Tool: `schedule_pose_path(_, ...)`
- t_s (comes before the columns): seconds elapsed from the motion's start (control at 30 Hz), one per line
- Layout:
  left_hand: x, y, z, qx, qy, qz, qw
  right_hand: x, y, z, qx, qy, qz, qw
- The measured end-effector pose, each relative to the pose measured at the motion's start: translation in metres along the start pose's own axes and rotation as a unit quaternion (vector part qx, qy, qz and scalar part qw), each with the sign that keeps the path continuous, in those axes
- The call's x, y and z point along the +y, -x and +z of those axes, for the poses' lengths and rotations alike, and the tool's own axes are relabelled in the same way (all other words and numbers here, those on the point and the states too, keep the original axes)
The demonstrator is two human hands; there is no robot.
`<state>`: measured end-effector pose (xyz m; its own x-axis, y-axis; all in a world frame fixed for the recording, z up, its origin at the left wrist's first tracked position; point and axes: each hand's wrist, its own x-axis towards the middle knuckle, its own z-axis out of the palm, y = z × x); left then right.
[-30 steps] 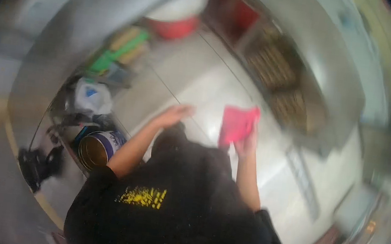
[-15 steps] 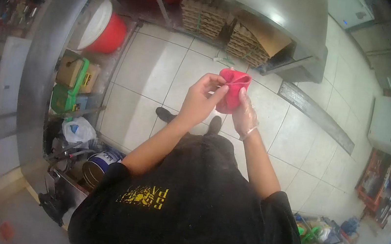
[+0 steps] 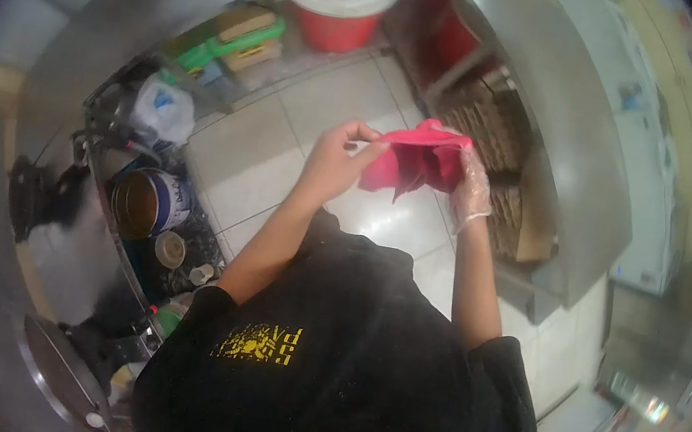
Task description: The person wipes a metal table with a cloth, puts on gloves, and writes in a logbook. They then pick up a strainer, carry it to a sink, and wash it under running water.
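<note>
A pinkish-red cloth [image 3: 395, 163] is stretched between my two hands over the floor, its upper edge taut and its lower part hanging in loose folds. My left hand [image 3: 332, 163], bare, pinches the cloth's left corner between thumb and fingers. At the opposite end, my right hand [image 3: 473, 194] wears a clear plastic glove and grips the right corner; its fingers are partly hidden by the fabric.
Metal counters surround the tiled floor [image 3: 290, 112]. Beneath them are a red tub [image 3: 335, 29], green and yellow boxes [image 3: 242, 41], a plastic bag [image 3: 163, 111], an open tin [image 3: 138, 204] and stacked egg trays [image 3: 485, 125]. A round pan [image 3: 59, 366] is at lower left.
The cloth was bunched up between my hands and is now spread wide, with the hands farther apart. My view has turned left, so the shelves and floor appear rotated.
</note>
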<state>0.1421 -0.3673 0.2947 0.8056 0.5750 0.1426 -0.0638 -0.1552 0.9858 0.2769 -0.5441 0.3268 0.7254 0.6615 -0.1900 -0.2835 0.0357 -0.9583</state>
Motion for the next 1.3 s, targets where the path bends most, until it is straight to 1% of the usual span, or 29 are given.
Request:
schedule_pose_path(0.03, -0.001, -0.011, -0.029, 0.041, -0.004, 0.015, 0.999, 0.004, -0.023, 0.016, 0.063, 0.033, 0.029, 0.997)
schedule_pose_path(0.07, 0.005, -0.022, -0.057, 0.057, 0.011, -0.017, 0.998, -0.002, -0.046, 0.038, 0.032, 0.104, 0.085, 0.990)
schedule_pose_path(0.13, 0.025, -0.039, -0.109, 0.086, 0.046, -0.086, 0.992, -0.015, -0.084, 0.083, -0.027, 0.247, 0.192, 0.949)
schedule_pose_path(0.17, 0.032, -0.048, -0.136, 0.067, -0.037, -0.097, 0.992, -0.009, -0.096, 0.113, -0.012, 0.197, 0.158, 0.968)
schedule_pose_path(0.2, 0.034, -0.049, -0.138, 0.086, -0.056, -0.089, 0.991, 0.001, -0.100, 0.120, -0.051, 0.197, 0.098, 0.974)
schedule_pose_path(0.23, 0.038, -0.053, -0.167, 0.106, -0.064, -0.084, 0.989, 0.004, -0.109, 0.157, -0.087, 0.203, 0.042, 0.974)
schedule_pose_path(0.27, 0.039, -0.056, -0.186, 0.127, -0.076, -0.076, 0.986, 0.007, -0.118, 0.179, -0.125, 0.203, -0.018, 0.971)
schedule_pose_path(0.33, 0.041, -0.057, -0.226, 0.187, -0.142, -0.040, 0.971, 0.008, -0.138, 0.221, -0.235, 0.256, -0.127, 0.929)
schedule_pose_path(0.37, 0.042, -0.057, -0.244, 0.216, -0.177, -0.025, 0.960, 0.008, -0.147, 0.244, -0.251, 0.318, -0.198, 0.893)
schedule_pose_path(0.4, 0.047, -0.056, -0.260, 0.239, -0.230, -0.028, 0.943, 0.007, -0.156, 0.266, -0.264, 0.373, -0.268, 0.848)
schedule_pose_path(0.43, 0.054, -0.054, -0.265, 0.260, -0.283, -0.034, 0.922, 0.005, -0.165, 0.274, -0.284, 0.398, -0.279, 0.826)
schedule_pose_path(0.47, 0.057, -0.057, -0.290, 0.278, -0.331, -0.045, 0.901, 0.007, -0.183, 0.300, -0.302, 0.384, -0.277, 0.828)
schedule_pose_path(0.53, 0.052, -0.063, -0.325, 0.293, -0.346, -0.061, 0.889, 0.013, -0.218, 0.334, -0.333, 0.347, -0.279, 0.831)
schedule_pose_path(0.57, 0.050, -0.067, -0.343, 0.300, -0.354, -0.067, 0.883, 0.027, -0.242, 0.348, -0.340, 0.285, -0.304, 0.843)
schedule_pose_path(0.63, 0.055, -0.078, -0.380, 0.302, -0.352, -0.110, 0.879, 0.039, -0.291, 0.378, -0.374, 0.265, -0.230, 0.859)
schedule_pose_path(0.67, 0.058, -0.086, -0.401, 0.305, -0.348, -0.130, 0.877, 0.036, -0.309, 0.403, -0.391, 0.259, -0.192, 0.862)
schedule_pose_path(0.7, 0.056, -0.092, -0.418, 0.300, -0.352, -0.125, 0.878, 0.028, -0.324, 0.423, -0.407, 0.230, -0.118, 0.876)
schedule_pose_path(0.77, 0.059, -0.103, -0.447, 0.301, -0.359, -0.121, 0.875, 0.005, -0.357, 0.451, -0.460, 0.271, -0.046, 0.844)
schedule_pose_path(0.8, 0.068, -0.106, -0.460, 0.295, -0.345, -0.152, 0.878, -0.004, -0.374, 0.469, -0.492, 0.290, -0.016, 0.821)
schedule_pose_path(0.87, 0.087, -0.110, -0.483, 0.287, -0.314, -0.211, 0.880, -0.014, -0.401, 0.508, -0.479, 0.267, -0.081, 0.832)
schedule_pose_path(0.9, 0.090, -0.111, -0.491, 0.293, -0.361, -0.177, 0.867, -0.018, -0.414, 0.530, -0.458, 0.263, -0.081, 0.845)
schedule_pose_path(0.97, 0.106, -0.112, -0.510, 0.293, -0.370, -0.249, 0.846, -0.024, -0.432, 0.569, -0.405, 0.262, -0.074, 0.873)
schedule_pose_path(1.0, 0.112, -0.113, -0.521, 0.288, -0.367, -0.287, 0.837, -0.028, -0.440, 0.595, -0.427, 0.253, -0.087, 0.864)
schedule_pose_path(1.07, 0.120, -0.107, -0.538, 0.314, -0.338, -0.319, 0.828, -0.044, -0.449, 0.640, -0.466, 0.237, -0.111, 0.845)
schedule_pose_path(1.13, 0.126, -0.094, -0.550, 0.329, -0.314, -0.358, 0.815, -0.045, -0.449, 0.675, -0.501, 0.205, -0.169, 0.824)
schedule_pose_path(1.17, 0.121, -0.087, -0.560, 0.352, -0.306, -0.341, 0.816, -0.044, -0.454, 0.698, -0.511, 0.212, -0.214, 0.806)
schedule_pose_path(1.23, 0.108, -0.068, -0.575, 0.390, -0.291, -0.305, 0.818, -0.046, -0.451, 0.730, -0.524, 0.210, -0.255, 0.785)
schedule_pose_path(1.3, 0.103, -0.057, -0.600, 0.414, -0.242, -0.294, 0.827, -0.051, -0.446, 0.773, -0.536, 0.200, -0.251, 0.781)
